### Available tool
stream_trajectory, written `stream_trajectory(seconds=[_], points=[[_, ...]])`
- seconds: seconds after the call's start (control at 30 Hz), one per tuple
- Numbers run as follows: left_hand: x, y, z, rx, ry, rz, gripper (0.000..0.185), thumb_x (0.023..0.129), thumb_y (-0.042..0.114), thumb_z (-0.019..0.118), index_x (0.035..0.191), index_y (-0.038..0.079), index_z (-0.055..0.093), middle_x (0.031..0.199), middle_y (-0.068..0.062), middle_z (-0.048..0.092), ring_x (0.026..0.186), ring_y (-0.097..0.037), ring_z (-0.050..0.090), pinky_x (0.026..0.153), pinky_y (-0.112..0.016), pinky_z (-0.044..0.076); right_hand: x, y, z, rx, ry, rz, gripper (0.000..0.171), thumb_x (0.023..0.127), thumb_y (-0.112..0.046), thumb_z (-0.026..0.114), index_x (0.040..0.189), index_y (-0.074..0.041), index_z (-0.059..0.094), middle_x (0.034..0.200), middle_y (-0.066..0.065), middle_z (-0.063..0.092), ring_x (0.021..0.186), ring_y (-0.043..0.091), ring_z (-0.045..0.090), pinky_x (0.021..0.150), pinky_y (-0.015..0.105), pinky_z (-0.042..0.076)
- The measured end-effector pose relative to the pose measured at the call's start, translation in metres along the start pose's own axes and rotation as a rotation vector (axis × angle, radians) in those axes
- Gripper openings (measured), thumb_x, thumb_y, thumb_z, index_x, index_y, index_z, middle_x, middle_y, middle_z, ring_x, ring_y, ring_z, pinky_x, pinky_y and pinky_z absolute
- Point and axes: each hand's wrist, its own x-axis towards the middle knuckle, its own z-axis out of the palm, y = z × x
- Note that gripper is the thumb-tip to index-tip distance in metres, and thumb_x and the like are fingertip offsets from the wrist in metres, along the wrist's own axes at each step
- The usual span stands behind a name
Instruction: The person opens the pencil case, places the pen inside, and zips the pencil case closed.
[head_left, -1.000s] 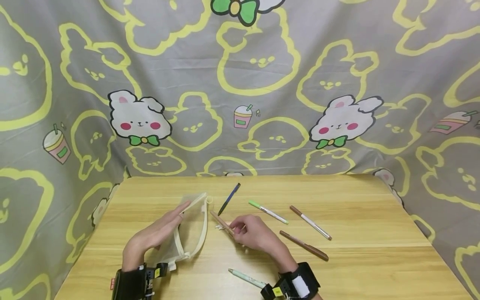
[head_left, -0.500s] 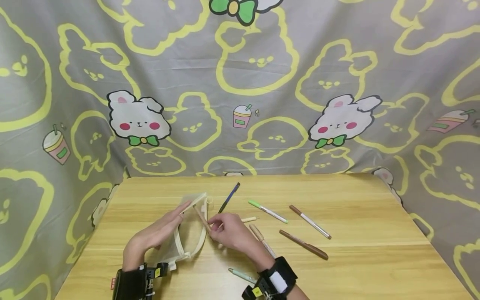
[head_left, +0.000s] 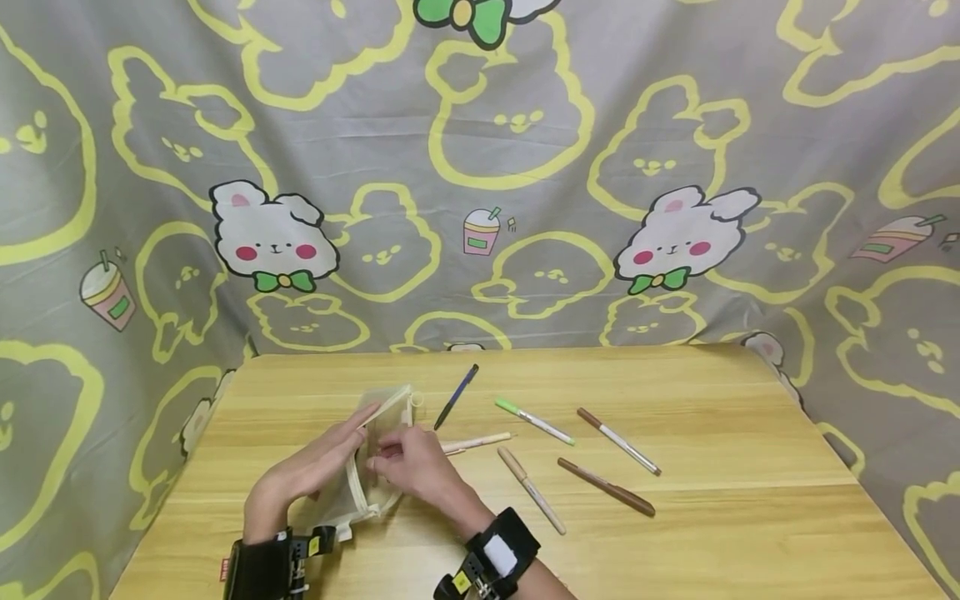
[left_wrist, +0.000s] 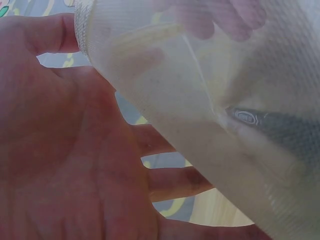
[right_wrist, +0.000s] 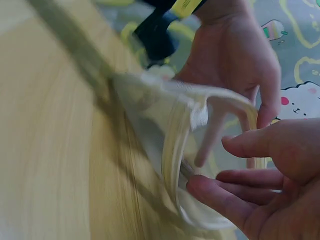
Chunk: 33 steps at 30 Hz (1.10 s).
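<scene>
My left hand (head_left: 315,467) holds a translucent zip pouch (head_left: 333,504) with cream trim, its mouth turned to the right. In the left wrist view the thumb touches the rim, and the long fingers lie behind the mesh wall. The fingers of my right hand (head_left: 416,458) reach into the mouth. The right wrist view shows its thumb (right_wrist: 245,145) and fingertips apart, nothing visibly pinched. A slim grey end (right_wrist: 186,169) shows by the index fingertip. Through the pouch wall, a dark object with an oval mark (left_wrist: 246,117) shows; its kind is unclear.
On the wooden table (head_left: 720,500) lie a blue pen (head_left: 455,397), a green-capped pen (head_left: 535,421), a brown-and-silver pen (head_left: 618,442), a brown pen (head_left: 606,487), a tan pen (head_left: 531,490) and a cream pen (head_left: 480,442). A patterned grey cloth (head_left: 405,150) hangs behind and at both sides.
My right hand has moved left, carrying a tan pen into the pouch mouth; that pen is now hidden in the head view. My left hand has stayed put. The mint pen is now covered.
</scene>
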Motion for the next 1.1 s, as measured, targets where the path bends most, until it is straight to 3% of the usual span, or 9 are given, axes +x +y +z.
stream_trajectory(seconds=[0.1, 0.27, 0.6, 0.73, 0.93, 1.1], points=[[0.000, 0.000, -0.001, 0.007, -0.004, 0.013, 0.058, 0.112, 0.026, 0.026, 0.165, 0.008, 0.014, 0.167, -0.031, 0.010, 0.146, -0.062, 0.015, 0.096, -0.088, 0.028, -0.003, -0.001, -0.003, 0.044, -0.038, 0.008, 0.029, 0.092, -0.012, 0.075, 0.117, 0.003, 0.073, 0.102, 0.007, 0.076, 0.088, 0.012, 0.071, 0.078, 0.022, 0.059], [0.002, 0.000, -0.003, 0.036, 0.008, 0.055, 0.057, 0.111, 0.023, 0.027, 0.164, 0.004, 0.016, 0.166, -0.030, 0.012, 0.148, -0.058, 0.016, 0.106, -0.084, 0.022, -0.011, 0.000, -0.021, 0.031, -0.049, -0.061, 0.024, 0.095, -0.008, 0.071, 0.116, 0.002, 0.073, 0.103, 0.005, 0.075, 0.091, 0.012, 0.070, 0.081, 0.021, 0.057], [0.003, 0.001, -0.003, 0.043, 0.010, 0.068, 0.058, 0.113, 0.026, 0.027, 0.163, 0.000, 0.016, 0.166, -0.029, 0.014, 0.150, -0.054, 0.012, 0.115, -0.076, 0.012, -0.041, 0.009, -0.078, -0.122, -0.006, -0.165, 0.017, 0.096, -0.006, 0.069, 0.112, -0.007, 0.075, 0.101, 0.001, 0.075, 0.093, 0.011, 0.069, 0.081, 0.022, 0.057], [0.004, -0.001, -0.002, 0.060, 0.011, 0.090, 0.056, 0.113, 0.022, 0.026, 0.162, -0.003, 0.016, 0.166, -0.029, 0.013, 0.150, -0.054, 0.011, 0.117, -0.072, 0.009, -0.053, 0.015, -0.102, -0.197, 0.048, -0.194, 0.017, 0.096, -0.006, 0.069, 0.112, -0.008, 0.074, 0.102, 0.001, 0.075, 0.094, 0.015, 0.070, 0.079, 0.028, 0.060], [0.004, -0.003, 0.000, 0.053, 0.004, 0.070, 0.058, 0.114, 0.027, 0.022, 0.163, -0.002, 0.013, 0.167, -0.027, 0.011, 0.151, -0.052, 0.009, 0.117, -0.071, 0.006, -0.064, 0.025, -0.133, -0.298, 0.192, -0.168, 0.019, 0.094, -0.004, 0.072, 0.113, -0.006, 0.074, 0.105, 0.007, 0.075, 0.096, 0.021, 0.071, 0.083, 0.044, 0.061], [0.003, -0.002, 0.001, 0.035, -0.004, 0.065, 0.058, 0.114, 0.027, 0.022, 0.163, -0.002, 0.012, 0.167, -0.027, 0.009, 0.151, -0.052, 0.007, 0.118, -0.071, 0.005, -0.067, 0.038, -0.156, -0.357, 0.298, -0.141, 0.021, 0.093, -0.004, 0.074, 0.113, -0.005, 0.075, 0.108, 0.009, 0.075, 0.098, 0.027, 0.071, 0.083, 0.045, 0.060]])
